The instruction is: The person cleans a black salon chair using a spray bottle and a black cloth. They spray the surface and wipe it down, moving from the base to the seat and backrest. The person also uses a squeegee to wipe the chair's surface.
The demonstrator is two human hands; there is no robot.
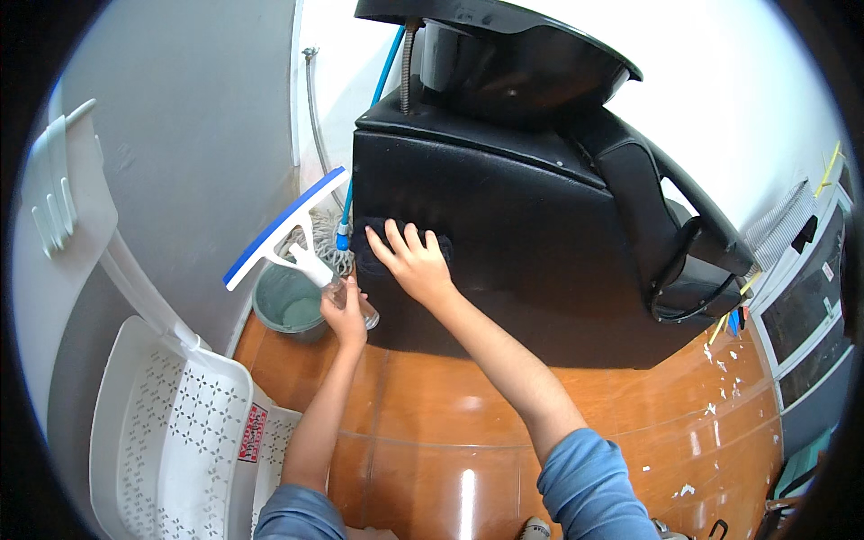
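My left hand [346,314] is wrapped around the clear bottle of a spray squeegee [335,289]. Its white head and blue-edged blade [285,228] point up and to the left. With fingers spread, my right hand [413,264] presses a dark cloth [370,251] flat against the side panel of a black salon shampoo chair [513,270]. Part of the cloth is hidden under the palm. Above the panel is the chair's black wash basin [520,74], with a flexible metal hose [406,71] beside it.
A grey bucket [270,297] and a string mop [331,246] with a blue handle stand in the corner left of the chair. White perforated plastic baskets [246,378] on a rack are at the lower left. White scraps [710,409] lie on the shiny orange tile floor [432,412].
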